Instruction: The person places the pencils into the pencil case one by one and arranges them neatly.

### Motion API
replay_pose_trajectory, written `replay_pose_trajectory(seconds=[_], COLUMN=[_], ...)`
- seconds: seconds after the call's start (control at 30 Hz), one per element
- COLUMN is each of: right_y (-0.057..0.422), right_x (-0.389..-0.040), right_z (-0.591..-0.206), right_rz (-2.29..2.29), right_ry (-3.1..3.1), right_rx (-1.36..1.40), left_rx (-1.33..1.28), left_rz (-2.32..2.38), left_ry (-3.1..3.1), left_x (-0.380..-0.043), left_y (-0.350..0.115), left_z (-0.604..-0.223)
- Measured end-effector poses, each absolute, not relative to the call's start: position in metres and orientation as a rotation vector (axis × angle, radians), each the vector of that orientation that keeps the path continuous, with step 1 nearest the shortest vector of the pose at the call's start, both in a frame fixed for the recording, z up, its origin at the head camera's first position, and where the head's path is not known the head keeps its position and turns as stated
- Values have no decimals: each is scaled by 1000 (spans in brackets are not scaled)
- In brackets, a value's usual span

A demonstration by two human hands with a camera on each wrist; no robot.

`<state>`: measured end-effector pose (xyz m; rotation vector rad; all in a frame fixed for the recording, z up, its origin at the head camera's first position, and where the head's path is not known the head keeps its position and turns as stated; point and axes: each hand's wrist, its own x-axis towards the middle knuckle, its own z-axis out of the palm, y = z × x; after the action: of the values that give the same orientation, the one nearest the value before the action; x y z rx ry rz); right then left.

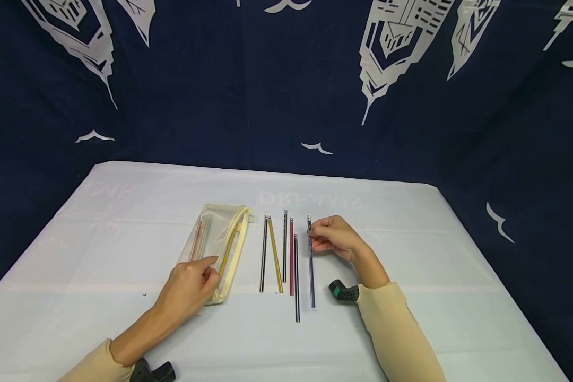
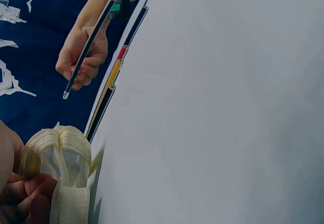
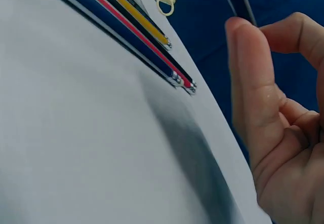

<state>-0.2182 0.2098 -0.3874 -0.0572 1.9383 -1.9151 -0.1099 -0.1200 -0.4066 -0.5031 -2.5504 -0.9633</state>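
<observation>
My left hand (image 1: 191,281) grips the near side of a cream mesh pencil pouch (image 1: 237,254), whose zipped mouth gapes in the left wrist view. Through the mesh show several pencils, and a yellow pencil (image 1: 228,246) lies near the mouth. To the right, my right hand (image 1: 336,239) pinches a dark blue pencil (image 1: 312,276) between thumb and fingers, lifted off the table in both wrist views. Between the hands lie a red pencil (image 1: 292,260), a yellow pencil (image 1: 275,257) and several dark pencils (image 1: 296,286), roughly side by side. Part of the pouch is hidden behind the left hand.
A white cloth covers the table (image 1: 100,254). Behind it hangs a dark blue curtain (image 1: 196,106) with white prints. Each wrist carries a black camera mount (image 1: 344,292), close to the tabletop on the right.
</observation>
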Motion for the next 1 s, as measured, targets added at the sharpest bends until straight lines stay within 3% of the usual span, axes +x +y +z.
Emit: replay_pose_trajectory(seconds=[1.0], right_y=[165], right_x=[-228], right_z=[-391], right_rz=[-2212], right_ry=[1826], right_rx=[67], left_rx=[-503], left_rz=[-971], left_ry=[-2559], left_x=[-111], left_y=[-119], left_z=[-407])
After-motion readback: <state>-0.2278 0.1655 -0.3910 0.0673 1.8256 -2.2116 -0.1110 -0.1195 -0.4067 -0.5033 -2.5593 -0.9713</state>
